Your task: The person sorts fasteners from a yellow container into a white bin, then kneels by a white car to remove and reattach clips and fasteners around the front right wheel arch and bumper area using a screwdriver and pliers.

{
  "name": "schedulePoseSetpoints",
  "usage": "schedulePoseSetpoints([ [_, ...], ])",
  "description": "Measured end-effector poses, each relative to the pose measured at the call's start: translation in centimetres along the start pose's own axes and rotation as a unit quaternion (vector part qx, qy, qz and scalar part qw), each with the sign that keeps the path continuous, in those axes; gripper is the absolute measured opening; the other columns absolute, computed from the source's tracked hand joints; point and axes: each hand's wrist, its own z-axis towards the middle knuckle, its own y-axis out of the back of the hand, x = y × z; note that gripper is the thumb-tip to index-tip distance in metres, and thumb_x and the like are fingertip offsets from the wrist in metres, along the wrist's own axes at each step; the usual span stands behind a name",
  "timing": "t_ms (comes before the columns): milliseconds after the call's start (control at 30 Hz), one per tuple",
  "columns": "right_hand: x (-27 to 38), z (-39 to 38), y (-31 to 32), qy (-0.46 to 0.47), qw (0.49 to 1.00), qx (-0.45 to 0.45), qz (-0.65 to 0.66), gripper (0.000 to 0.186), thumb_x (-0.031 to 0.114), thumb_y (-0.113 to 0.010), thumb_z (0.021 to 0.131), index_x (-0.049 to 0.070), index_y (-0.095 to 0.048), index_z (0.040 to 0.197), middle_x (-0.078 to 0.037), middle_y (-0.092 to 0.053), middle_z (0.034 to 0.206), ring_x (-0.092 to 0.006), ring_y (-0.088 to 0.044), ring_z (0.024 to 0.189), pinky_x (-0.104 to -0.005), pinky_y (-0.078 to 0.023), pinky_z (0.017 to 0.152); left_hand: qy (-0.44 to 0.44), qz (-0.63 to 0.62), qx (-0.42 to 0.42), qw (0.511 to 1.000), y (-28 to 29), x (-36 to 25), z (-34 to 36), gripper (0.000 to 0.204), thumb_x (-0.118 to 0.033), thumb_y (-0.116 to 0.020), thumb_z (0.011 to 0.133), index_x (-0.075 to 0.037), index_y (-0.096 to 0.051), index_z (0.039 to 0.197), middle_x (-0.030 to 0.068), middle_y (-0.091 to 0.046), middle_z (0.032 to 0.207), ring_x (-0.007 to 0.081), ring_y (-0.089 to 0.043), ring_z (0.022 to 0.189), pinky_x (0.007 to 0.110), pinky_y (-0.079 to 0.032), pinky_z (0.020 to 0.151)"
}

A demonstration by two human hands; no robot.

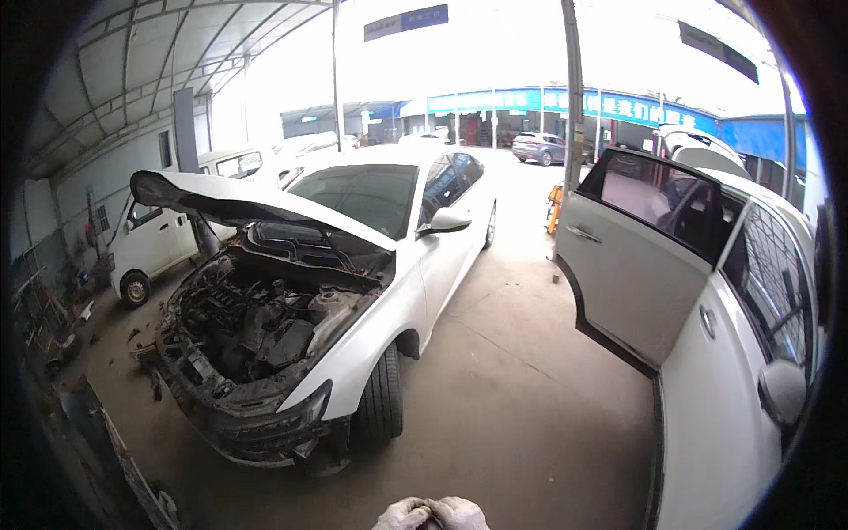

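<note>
While the 2 hands met low at the near edge, the left hand bunched up against the right hand, fingers bent inward! How tightly they had closed, or whether anything sat in their grip, I couldn't tell, because the lower edge cut them off. Just beyond and to the left stood the white sedan, well apart from both hands: hood up, engine bay bared, nose stripped to dark framework, near front wheel turned our way! Over on the right, a 2nd white car had 1 door swung wide, its mirror jutting out on the near side. Farther left, a white van stood past the sedan, and way off at the far side, a dark blue SUV was parked near a blue banner.
</note>
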Motion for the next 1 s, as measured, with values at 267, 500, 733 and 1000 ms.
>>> schedulePoseSetpoints([
  [267,-20.4,20.9,2.4,-0.097,0.986,0.052,0.129,0.025,0.015,-0.061,0.09,0.007,-0.067,0.113,-0.017,-0.069,0.1,-0.0375,-0.066,0.092,-0.0432,-0.053,0.081,-0.109,0.22,-0.046,0.968,3.9,-5.5,25.2,0.024,-0.028,-0.064,0.087,-0.006,-0.065,0.096,0.0186,-0.067,0.091,0.0379,-0.065,0.086,0.045,-0.053,0.078],
  [500,-40.9,36.7,2.5,-0.307,0.926,0.218,0.02,0.039,0.043,-0.058,0.091,0.007,-0.071,0.098,-0.021,-0.071,0.093,-0.0392,-0.067,0.09,-0.0458,-0.052,0.082,-0.137,0.414,0.101,0.894,4.2,-8.7,55.7,0.028,-0.035,-0.066,0.079,-0.009,-0.068,0.09,0.0183,-0.069,0.088,0.0405,-0.067,0.084,0.05,-0.053,0.077],
  [733,-57.0,50.3,6.6,-0.353,0.911,0.213,0.034,0.041,0.044,-0.06,0.088,0.006,-0.072,0.1,-0.022,-0.071,0.097,-0.0399,-0.067,0.093,-0.0464,-0.052,0.083,-0.185,0.523,0.271,0.787,3.6,-17.3,79.8,0.021,-0.026,-0.065,0.076,-0.009,-0.073,0.082,0.0181,-0.071,0.083,0.0372,-0.07,0.079,0.049,-0.055,0.073],
  [1000,-84.3,65.0,7.2,-0.278,0.902,0.329,0.034,0.04,0.042,-0.058,0.086,0.006,-0.073,0.097,-0.021,-0.071,0.095,-0.0389,-0.068,0.09,-0.0467,-0.053,0.084,-0.112,0.504,0.173,0.839,-0.1,-17.4,104.9,0.023,-0.028,-0.063,0.077,-0.01,-0.072,0.088,0.0179,-0.072,0.088,0.0375,-0.069,0.083,0.049,-0.055,0.076],
])
